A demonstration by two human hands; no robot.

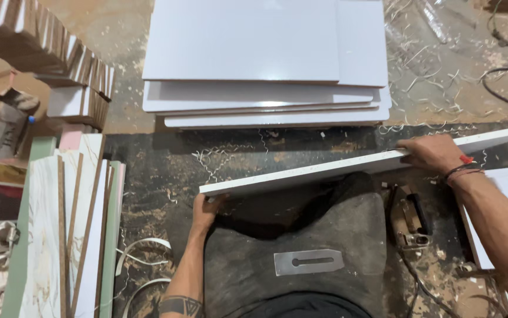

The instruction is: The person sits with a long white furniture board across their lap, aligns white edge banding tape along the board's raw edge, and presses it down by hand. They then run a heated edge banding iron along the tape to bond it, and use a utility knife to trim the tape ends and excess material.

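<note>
The white panel (pixel 348 166) stands on edge across the person's lap, its long axis running from eight o'clock up to two o'clock, narrow edge facing up, likely so that edge is steady and reachable. The left hand (pixel 207 207) clamps the near end at eight o'clock, while the right hand (pixel 433 153) presses, fingers closed over the top edge, toward two o'clock. A flat metal blade (pixel 308 261) lies on the dark lap cloth (pixel 348 235) at six o'clock, a stack of white boards (pixel 266 65) at twelve.

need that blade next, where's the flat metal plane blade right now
In the head view the metal plane blade lies low in the middle, on the dark cloth over the person's lap, just below the white board and between the two forearms.
</note>
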